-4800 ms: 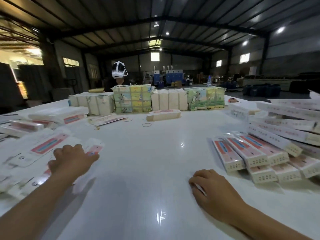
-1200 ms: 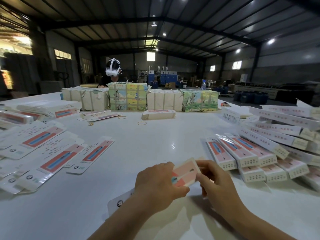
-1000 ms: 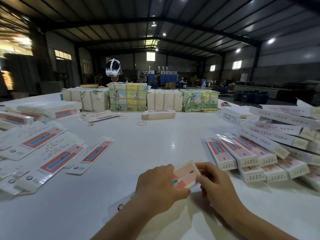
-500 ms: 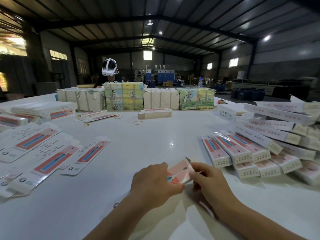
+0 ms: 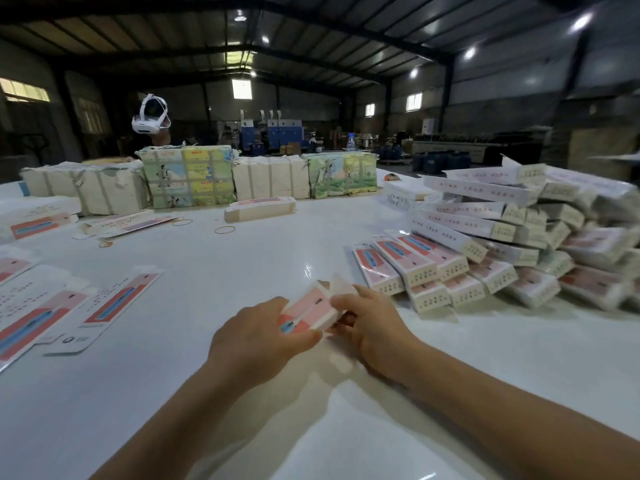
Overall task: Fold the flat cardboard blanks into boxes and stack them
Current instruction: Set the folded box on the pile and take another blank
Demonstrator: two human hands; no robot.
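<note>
No text can be read: the flat blanks (image 5: 104,308) carry rows of small print and round logos too blurred to make out; the folded boxes (image 5: 450,237) and wrapped bundles (image 5: 188,176) show illegible coloured characters.

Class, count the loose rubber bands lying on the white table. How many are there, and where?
3. One lies in front of the lone folded box, one just left of it, and one further left near the flat blank. Others may be hidden.
</note>
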